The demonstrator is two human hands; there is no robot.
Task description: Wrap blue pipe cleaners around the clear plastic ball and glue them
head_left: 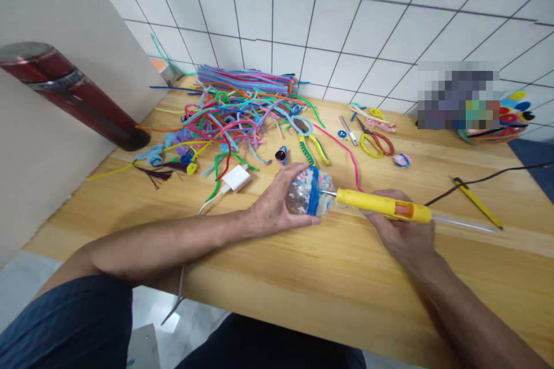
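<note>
My left hand grips a clear glittery bottle piece lying on its side on the wooden table; a blue pipe cleaner band wraps around it. My right hand holds a yellow hot glue gun with its metal tip touching the bottle's right end beside the blue band. A clear glue stick pokes out of the gun's back and a black cord runs off to the right.
A heap of coloured pipe cleaners covers the table's far left. Pliers, scissors, a white charger, a yellow pencil-like tool and a red cylinder at left are nearby. A tiled wall stands behind.
</note>
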